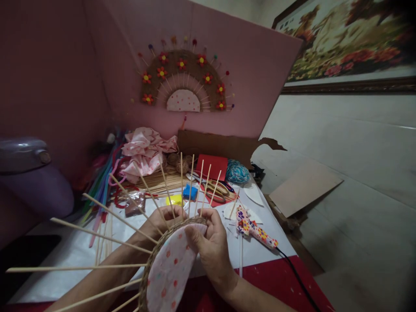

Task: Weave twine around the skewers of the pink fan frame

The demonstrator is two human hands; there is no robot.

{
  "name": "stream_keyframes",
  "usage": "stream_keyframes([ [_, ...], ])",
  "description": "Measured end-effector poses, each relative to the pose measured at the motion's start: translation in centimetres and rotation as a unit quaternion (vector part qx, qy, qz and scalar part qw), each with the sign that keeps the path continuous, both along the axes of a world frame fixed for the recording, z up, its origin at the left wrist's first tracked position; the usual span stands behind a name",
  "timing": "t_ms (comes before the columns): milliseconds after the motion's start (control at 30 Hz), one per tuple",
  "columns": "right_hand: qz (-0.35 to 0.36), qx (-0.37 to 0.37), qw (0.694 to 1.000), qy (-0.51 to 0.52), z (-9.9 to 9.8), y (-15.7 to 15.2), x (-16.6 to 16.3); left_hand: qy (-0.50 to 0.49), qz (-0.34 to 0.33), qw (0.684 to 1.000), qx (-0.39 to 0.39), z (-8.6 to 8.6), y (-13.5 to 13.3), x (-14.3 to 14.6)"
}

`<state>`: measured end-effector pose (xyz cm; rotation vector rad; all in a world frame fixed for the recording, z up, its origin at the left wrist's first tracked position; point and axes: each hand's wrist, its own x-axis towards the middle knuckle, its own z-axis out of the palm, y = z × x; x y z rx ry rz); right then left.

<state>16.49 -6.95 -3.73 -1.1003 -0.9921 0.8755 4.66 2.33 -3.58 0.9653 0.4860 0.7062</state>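
Both my hands hold a half-round craft piece (169, 268) covered in dotted pink cloth, edged with woven jute cord, with several thin wooden sticks (97, 236) fanning out of it. My left hand (164, 216) curls round its far rim among the sticks. My right hand (211, 245) pinches the rim, thumb lying on the cloth face. The piece stands tilted, just above the white table sheet (256, 251).
A floral glue gun (255, 229) with a black cord lies right of my hands. Further back: scissors (216, 190), yellow and blue blocks, red card, a turquoise yarn ball (237, 172), pink cloth (146, 151), pipe cleaners. A finished fan decoration (183, 78) hangs on the pink board.
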Motion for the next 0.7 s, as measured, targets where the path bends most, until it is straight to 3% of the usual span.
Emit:
stream_keyframes([
  [133,-0.003,-0.009,1.000,0.006,0.3,-0.2,-0.1,0.016,0.024,0.999,0.028,0.5,-0.2,-0.2],
  [400,0.004,-0.004,0.999,0.033,0.6,-0.4,-0.2,0.057,0.009,0.998,0.038,1.6,-0.7,-0.1],
  [700,-0.012,0.007,1.000,0.022,0.3,-0.2,-0.2,0.050,0.054,0.997,0.030,1.5,-1.4,0.5],
])
